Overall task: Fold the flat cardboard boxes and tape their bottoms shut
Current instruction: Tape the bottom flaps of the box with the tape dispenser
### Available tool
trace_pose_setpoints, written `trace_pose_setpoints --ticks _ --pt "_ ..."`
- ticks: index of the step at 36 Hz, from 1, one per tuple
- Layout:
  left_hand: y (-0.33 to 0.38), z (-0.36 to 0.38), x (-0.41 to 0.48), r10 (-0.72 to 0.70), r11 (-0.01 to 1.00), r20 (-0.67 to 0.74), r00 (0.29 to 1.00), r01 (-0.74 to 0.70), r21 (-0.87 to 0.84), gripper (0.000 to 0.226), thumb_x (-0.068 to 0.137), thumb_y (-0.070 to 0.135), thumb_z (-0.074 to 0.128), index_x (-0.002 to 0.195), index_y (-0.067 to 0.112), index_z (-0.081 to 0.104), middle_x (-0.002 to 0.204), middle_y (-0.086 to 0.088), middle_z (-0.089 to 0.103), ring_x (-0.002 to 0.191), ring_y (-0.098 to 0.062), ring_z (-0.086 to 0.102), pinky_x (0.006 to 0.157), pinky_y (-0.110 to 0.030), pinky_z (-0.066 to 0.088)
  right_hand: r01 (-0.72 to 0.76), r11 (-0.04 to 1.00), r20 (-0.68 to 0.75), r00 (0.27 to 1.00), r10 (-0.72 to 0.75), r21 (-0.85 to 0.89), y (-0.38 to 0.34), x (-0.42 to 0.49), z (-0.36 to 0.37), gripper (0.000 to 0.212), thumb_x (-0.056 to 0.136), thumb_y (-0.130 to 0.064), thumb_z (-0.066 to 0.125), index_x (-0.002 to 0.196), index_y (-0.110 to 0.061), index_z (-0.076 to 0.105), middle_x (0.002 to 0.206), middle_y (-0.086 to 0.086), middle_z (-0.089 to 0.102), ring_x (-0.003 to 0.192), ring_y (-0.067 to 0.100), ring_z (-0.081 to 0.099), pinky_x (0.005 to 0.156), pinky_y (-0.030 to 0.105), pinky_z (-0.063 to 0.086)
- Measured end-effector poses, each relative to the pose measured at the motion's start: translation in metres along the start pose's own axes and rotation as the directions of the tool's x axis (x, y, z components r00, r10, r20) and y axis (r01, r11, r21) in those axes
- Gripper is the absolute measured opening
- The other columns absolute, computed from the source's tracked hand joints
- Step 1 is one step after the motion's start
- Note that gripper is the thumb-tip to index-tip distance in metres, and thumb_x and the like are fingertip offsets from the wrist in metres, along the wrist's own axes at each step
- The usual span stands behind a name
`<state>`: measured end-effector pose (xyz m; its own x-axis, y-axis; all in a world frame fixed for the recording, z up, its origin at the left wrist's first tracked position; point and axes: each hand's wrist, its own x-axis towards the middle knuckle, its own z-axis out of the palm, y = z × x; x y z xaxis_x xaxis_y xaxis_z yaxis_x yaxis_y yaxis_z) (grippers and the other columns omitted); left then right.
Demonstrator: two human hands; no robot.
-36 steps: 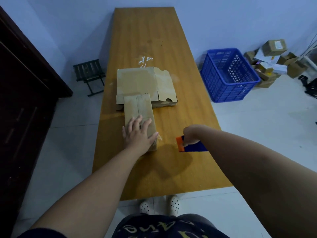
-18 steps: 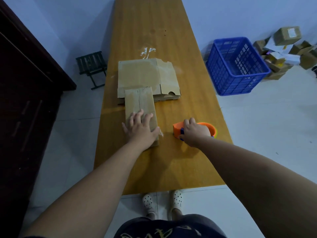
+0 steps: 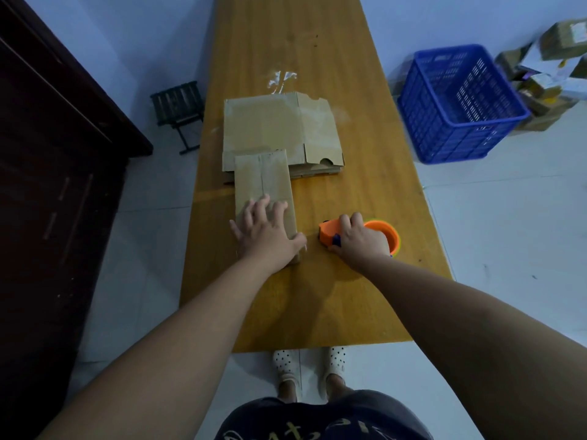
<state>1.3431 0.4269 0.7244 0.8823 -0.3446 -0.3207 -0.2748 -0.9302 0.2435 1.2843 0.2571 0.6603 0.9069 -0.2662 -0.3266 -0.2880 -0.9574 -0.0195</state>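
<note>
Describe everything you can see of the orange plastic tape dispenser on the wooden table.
The orange plastic tape dispenser appears to rest on the long wooden table, near its right edge, right of the narrow folded cardboard box and apart from it. It looks like glossy moulded plastic: a blunt nose pointing left, a round ring behind, a small dark blue part by the thumb. The right hand grips it from above, fingers curled over its middle, hiding any roll.

Blue crate (image 3: 451, 139), small folding stool (image 3: 178, 101)
</note>
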Motion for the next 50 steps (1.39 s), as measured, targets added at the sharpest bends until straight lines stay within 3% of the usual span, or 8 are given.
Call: trace_pose_setpoints --ticks 3,8,13,23,29,33,36,50 --pt "0.002 -0.002 0.000 -0.010 1.000 0.002 1.000 0.010 0.012 0.070 0.087 0.052 0.051 0.146 0.033 0.018 0.158 0.001 0.000 0.145 -0.027 -0.010 0.115 -0.060 -0.002 -0.002 1.000 -0.004 1.000 0.001 -0.016 0.001 -0.001 -0.001 0.065 0.095 -0.054 0.046 0.142 -0.014 0.026 0.137 0.012 0.040 0.084 0.023 0.063 0.057 0.030 0.050" --pt "0.010 -0.005 0.001 -0.032 0.999 0.015 0.999 0.031 0.038 0.072 0.085 0.049 0.056 0.144 0.030 0.018 0.157 -0.001 -0.001 0.145 -0.030 -0.008 0.113 -0.062 0.000 0.039 0.992 -0.129 0.990 -0.055 -0.120 0.004 -0.001 0.001 0.061 0.093 -0.059 0.045 0.138 -0.019 0.036 0.134 0.007 0.048 0.120 0.028 0.047 0.094 0.039 0.041" --pt "0.012 -0.005 0.001 -0.047 0.998 0.024 0.999 0.046 0.052 0.078 0.082 0.048 0.062 0.143 0.028 0.017 0.157 -0.003 -0.002 0.145 -0.032 -0.009 0.113 -0.063 0.000 -0.027 1.000 -0.074 0.997 0.028 0.013 0.000 0.002 0.000 0.063 0.088 -0.057 0.054 0.139 -0.023 0.036 0.142 0.007 0.039 0.132 0.033 0.031 0.105 0.049 0.028" --pt "0.014 0.001 0.000 -0.043 0.995 0.010 0.999 0.042 0.089 0.078 0.083 0.048 0.061 0.143 0.029 0.015 0.158 -0.004 -0.007 0.145 -0.032 -0.013 0.112 -0.066 -0.004 -0.056 0.992 0.034 0.998 0.052 0.115 0.000 0.012 -0.006 0.066 0.086 -0.055 0.060 0.138 -0.023 0.034 0.140 0.005 0.048 0.137 0.031 0.030 0.108 0.058 0.019" --pt "0.013 0.002 0.001 -0.036 0.995 0.001 0.999 0.035 0.088 0.076 0.083 0.048 0.060 0.142 0.028 0.016 0.158 -0.004 -0.006 0.145 -0.033 -0.013 0.111 -0.066 -0.004 -0.095 0.974 0.091 0.993 0.078 0.204 0.000 0.016 -0.010 0.082 0.085 -0.053 0.064 0.149 -0.027 0.020 0.144 0.004 0.045 0.139 0.031 0.028 0.110 0.060 0.013" --pt "0.013 0.001 0.000 -0.029 0.995 0.006 1.000 0.028 0.095 0.077 0.084 0.048 0.059 0.144 0.028 0.014 0.158 -0.005 -0.007 0.145 -0.033 -0.013 0.111 -0.065 -0.003 -0.113 0.980 0.151 0.985 0.088 0.166 -0.001 0.019 -0.014 0.068 0.085 -0.055 0.061 0.143 -0.028 0.037 0.142 0.007 0.043 0.136 0.032 0.028 0.110 0.060 0.014" --pt "0.012 0.001 0.000 -0.026 0.996 0.009 1.000 0.025 0.089 0.077 0.084 0.048 0.059 0.143 0.028 0.015 0.158 -0.004 -0.007 0.145 -0.033 -0.013 0.111 -0.066 -0.003 -0.122 0.977 0.179 0.980 0.091 0.173 -0.003 0.022 -0.016 0.067 0.085 -0.055 0.061 0.143 -0.031 0.038 0.143 0.009 0.041 0.136 0.034 0.027 0.110 0.060 0.014" --pt "0.012 0.001 -0.001 -0.018 0.996 0.011 1.000 0.017 0.089 0.071 0.085 0.046 0.059 0.140 0.028 0.018 0.158 -0.004 -0.007 0.145 -0.032 -0.013 0.109 -0.064 -0.007 -0.033 0.984 0.099 0.995 0.016 0.172 -0.007 0.030 -0.015 0.068 0.083 -0.056 0.063 0.138 -0.027 0.036 0.136 0.004 0.050 0.130 0.031 0.042 0.111 0.061 0.013"
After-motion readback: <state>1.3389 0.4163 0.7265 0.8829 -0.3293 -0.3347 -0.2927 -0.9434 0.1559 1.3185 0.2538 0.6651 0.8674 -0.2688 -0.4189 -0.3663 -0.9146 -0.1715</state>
